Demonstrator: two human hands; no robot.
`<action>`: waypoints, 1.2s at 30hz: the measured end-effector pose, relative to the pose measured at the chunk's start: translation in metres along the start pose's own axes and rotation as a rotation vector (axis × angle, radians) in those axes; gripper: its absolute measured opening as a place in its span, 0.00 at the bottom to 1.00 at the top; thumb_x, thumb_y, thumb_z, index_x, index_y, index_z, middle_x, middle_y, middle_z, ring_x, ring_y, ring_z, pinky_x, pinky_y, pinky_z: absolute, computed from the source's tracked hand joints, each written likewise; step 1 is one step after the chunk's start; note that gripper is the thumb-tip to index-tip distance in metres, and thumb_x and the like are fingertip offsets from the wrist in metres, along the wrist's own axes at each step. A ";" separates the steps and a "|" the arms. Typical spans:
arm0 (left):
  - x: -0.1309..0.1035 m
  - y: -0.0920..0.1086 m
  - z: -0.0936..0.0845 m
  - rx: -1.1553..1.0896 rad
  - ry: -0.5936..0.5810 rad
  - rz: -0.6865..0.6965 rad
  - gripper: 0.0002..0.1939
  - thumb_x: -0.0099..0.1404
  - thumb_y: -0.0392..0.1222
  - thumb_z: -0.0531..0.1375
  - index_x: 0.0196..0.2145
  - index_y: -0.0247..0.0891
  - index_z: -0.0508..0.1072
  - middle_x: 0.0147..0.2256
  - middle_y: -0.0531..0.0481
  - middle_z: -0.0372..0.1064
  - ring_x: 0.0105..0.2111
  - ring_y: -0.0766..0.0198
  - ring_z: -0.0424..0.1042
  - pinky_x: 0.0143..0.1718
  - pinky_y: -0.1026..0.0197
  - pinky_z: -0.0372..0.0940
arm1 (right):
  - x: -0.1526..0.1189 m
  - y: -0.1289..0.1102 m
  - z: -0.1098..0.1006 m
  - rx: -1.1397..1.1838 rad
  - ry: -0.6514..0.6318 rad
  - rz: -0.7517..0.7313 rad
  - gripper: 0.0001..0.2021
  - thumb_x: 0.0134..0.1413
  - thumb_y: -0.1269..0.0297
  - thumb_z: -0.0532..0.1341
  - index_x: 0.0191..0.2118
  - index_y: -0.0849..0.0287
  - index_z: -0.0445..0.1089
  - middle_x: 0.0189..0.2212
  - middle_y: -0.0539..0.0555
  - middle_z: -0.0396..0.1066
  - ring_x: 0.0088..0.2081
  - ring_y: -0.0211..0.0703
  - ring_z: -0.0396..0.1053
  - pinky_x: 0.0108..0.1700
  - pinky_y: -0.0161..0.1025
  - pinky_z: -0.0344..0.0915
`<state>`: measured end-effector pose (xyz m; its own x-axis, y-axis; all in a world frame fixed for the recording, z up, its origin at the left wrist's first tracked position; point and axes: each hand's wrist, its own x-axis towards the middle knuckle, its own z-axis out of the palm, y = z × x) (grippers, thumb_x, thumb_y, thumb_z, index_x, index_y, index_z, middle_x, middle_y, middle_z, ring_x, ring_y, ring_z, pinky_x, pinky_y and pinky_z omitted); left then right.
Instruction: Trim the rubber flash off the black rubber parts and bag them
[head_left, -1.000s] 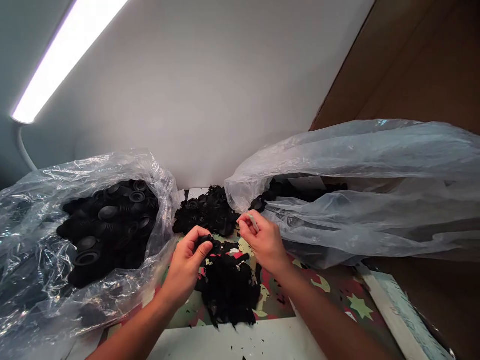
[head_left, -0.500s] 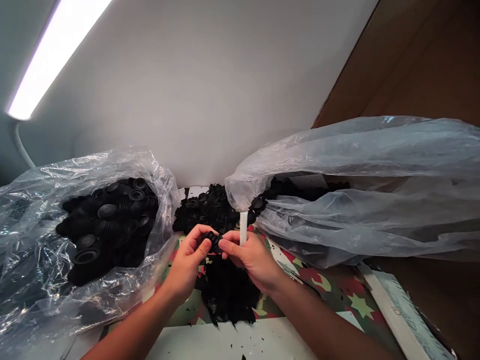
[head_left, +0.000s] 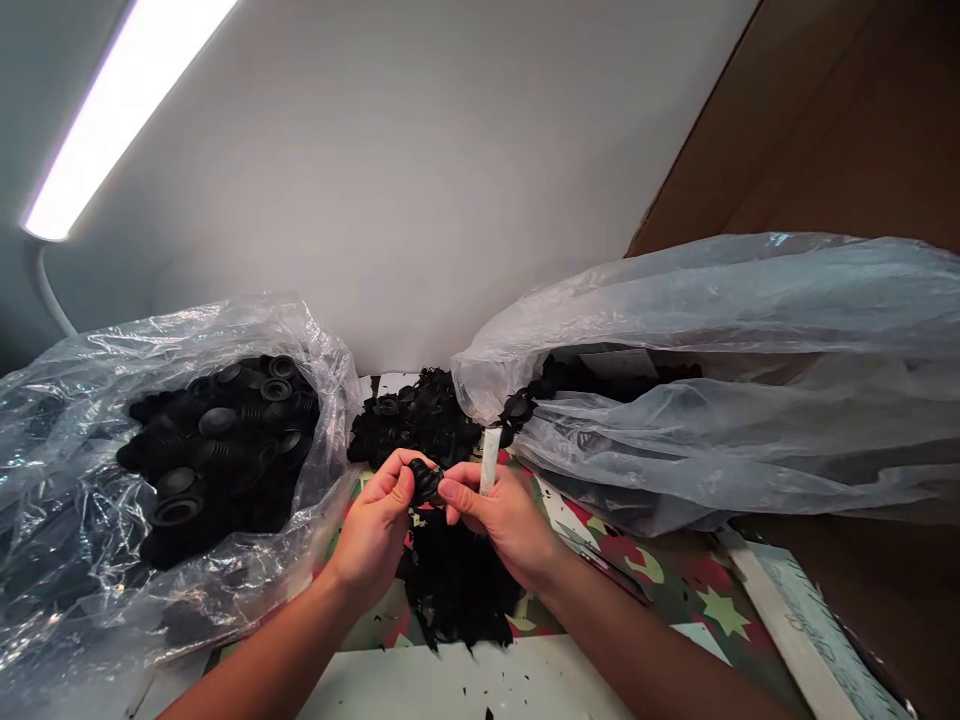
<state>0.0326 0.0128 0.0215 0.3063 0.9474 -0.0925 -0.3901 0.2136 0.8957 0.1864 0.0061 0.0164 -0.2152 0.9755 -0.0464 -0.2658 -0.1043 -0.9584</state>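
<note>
A small black ribbed rubber boot [head_left: 426, 482] is between my hands. My left hand [head_left: 381, 515] is closed, with thumb and fingers pinching its left side. My right hand [head_left: 501, 515] is closed too, its thumb and fingertips at the boot's right edge. A whitish flat strip [head_left: 490, 460] sticks up behind the right fingers; its lower end is hidden, so I cannot tell whether they grip it. Under the hands lies a heap of black rubber scraps [head_left: 461, 590].
An open clear plastic bag [head_left: 334, 400] with many black rubber boots [head_left: 217, 420] is on the left. More black pieces [head_left: 412, 415] are piled behind my hands. Another plastic bag [head_left: 675, 300] stretches along the right, by a cardboard box [head_left: 840, 130]. A lamp [head_left: 120, 120] shines upper left.
The boot has turned slightly between my fingers, and my left thumb has shifted a little to the left and up. The whitish strip leans slightly more to the right.
</note>
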 end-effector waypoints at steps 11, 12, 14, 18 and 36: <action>0.001 -0.004 -0.002 0.556 0.146 0.287 0.24 0.63 0.66 0.58 0.28 0.41 0.66 0.26 0.55 0.60 0.29 0.62 0.59 0.32 0.62 0.57 | -0.006 0.005 0.004 -0.366 0.188 -0.329 0.09 0.54 0.56 0.67 0.33 0.56 0.72 0.27 0.49 0.71 0.28 0.39 0.66 0.30 0.36 0.63; 0.001 -0.003 -0.001 0.578 0.147 0.295 0.25 0.64 0.67 0.57 0.28 0.41 0.66 0.26 0.55 0.60 0.29 0.62 0.59 0.32 0.62 0.57 | -0.007 0.005 0.005 -0.440 0.186 -0.402 0.06 0.57 0.60 0.65 0.34 0.55 0.73 0.28 0.49 0.72 0.29 0.40 0.67 0.31 0.36 0.63; 0.000 -0.003 0.000 0.614 0.160 0.300 0.25 0.65 0.66 0.55 0.28 0.41 0.65 0.26 0.55 0.60 0.29 0.61 0.59 0.32 0.61 0.57 | -0.010 0.004 0.005 -0.572 0.181 -0.553 0.04 0.60 0.66 0.62 0.34 0.55 0.74 0.30 0.50 0.74 0.32 0.41 0.70 0.33 0.36 0.65; -0.001 -0.002 0.002 0.681 0.192 0.303 0.22 0.67 0.63 0.54 0.28 0.42 0.64 0.26 0.54 0.62 0.28 0.61 0.61 0.32 0.61 0.58 | -0.011 0.007 0.006 -0.715 0.194 -0.736 0.05 0.60 0.71 0.61 0.37 0.54 0.74 0.32 0.51 0.75 0.32 0.41 0.71 0.34 0.36 0.67; -0.005 -0.017 0.007 0.864 0.397 0.464 0.03 0.62 0.41 0.60 0.32 0.46 0.67 0.23 0.54 0.64 0.31 0.52 0.68 0.35 0.56 0.59 | -0.012 0.009 0.011 -1.003 0.315 -0.801 0.10 0.58 0.77 0.55 0.30 0.55 0.68 0.26 0.50 0.69 0.27 0.39 0.66 0.29 0.35 0.60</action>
<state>0.0442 0.0028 0.0101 -0.0812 0.9359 0.3427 0.4018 -0.2839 0.8706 0.1763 -0.0088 0.0112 -0.0623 0.7168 0.6945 0.6195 0.5733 -0.5362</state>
